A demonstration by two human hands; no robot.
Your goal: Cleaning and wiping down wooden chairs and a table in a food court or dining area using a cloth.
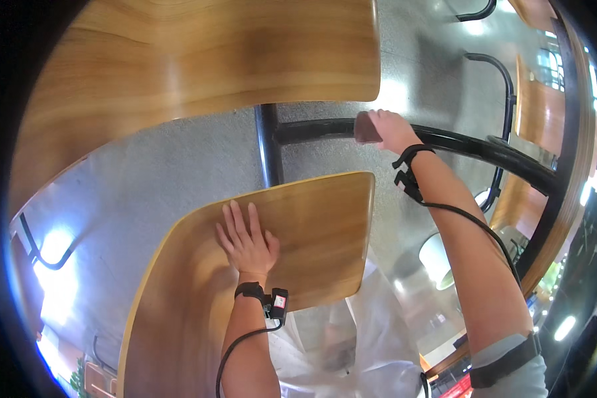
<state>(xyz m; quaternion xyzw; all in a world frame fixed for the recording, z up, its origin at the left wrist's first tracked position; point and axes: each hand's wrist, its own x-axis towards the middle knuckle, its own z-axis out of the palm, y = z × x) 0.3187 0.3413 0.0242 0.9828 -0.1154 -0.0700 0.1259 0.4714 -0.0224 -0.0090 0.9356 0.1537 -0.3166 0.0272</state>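
My left hand [248, 244] lies flat, fingers spread, on the curved wooden seat [323, 234] nearest me, holding nothing. Up and to the right, my right hand [390, 130] grips a brownish cloth or pad [366, 128] against the black metal tube [318, 130] of the frame. Its fingers are partly hidden behind the hand and the pad. Each wrist wears a black strap with a small device and a cable.
Another curved wooden seat [218, 54] spans the top. A black upright tube [268, 149] joins the crossbar. At right stand a wooden tabletop edge [572, 184], more wooden chairs [542, 109] with black tube legs, and a white bin [435, 258] on the grey floor.
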